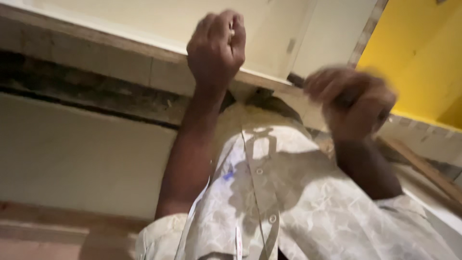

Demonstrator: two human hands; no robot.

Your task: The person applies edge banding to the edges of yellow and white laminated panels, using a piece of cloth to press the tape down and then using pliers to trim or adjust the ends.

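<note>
Both hands work at the wooden ledge (pixel 120 62): our left hand (pixel 216 48) pinches something small, our right hand (pixel 353 103), blurred, grips a dark tool handle (pixel 296 79); next needs a steady strike.

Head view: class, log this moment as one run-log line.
left hand: fisted at wooden frame | right hand: blurred, grips dark tool handle | shirt: pale, buttoned

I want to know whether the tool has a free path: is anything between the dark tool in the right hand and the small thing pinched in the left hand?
Nothing visible does. The left hand pinches a small pale object against the board; the blurred right hand grips the dark tool beside it.
</note>
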